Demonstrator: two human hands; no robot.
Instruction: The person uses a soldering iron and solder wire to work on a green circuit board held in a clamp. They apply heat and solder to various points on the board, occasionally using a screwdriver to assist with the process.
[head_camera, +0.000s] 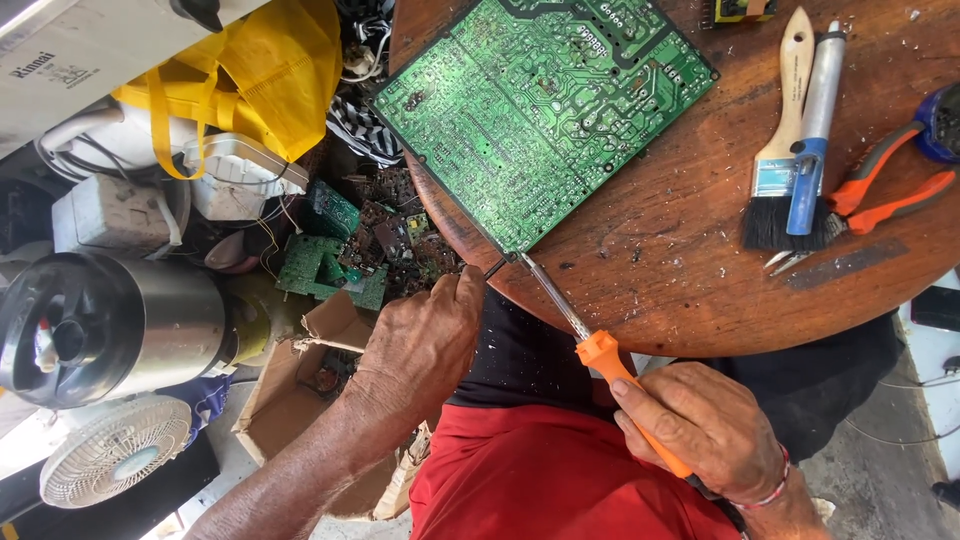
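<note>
Board (545, 110), green, thin and likely brittle, overhangs the round surface (700, 290) at ten o'clock; left hand (425, 345) pinches its lower corner, the safest hold, while right hand (705, 425) grips the iron (600, 350) by its orange handle.

The board (540, 110) lies on the table (700, 270), its near corner over the edge — brush (777, 150), pen tool (815, 120) and pliers (880, 190) to its right, a box (300, 390) below-left of the table
</note>
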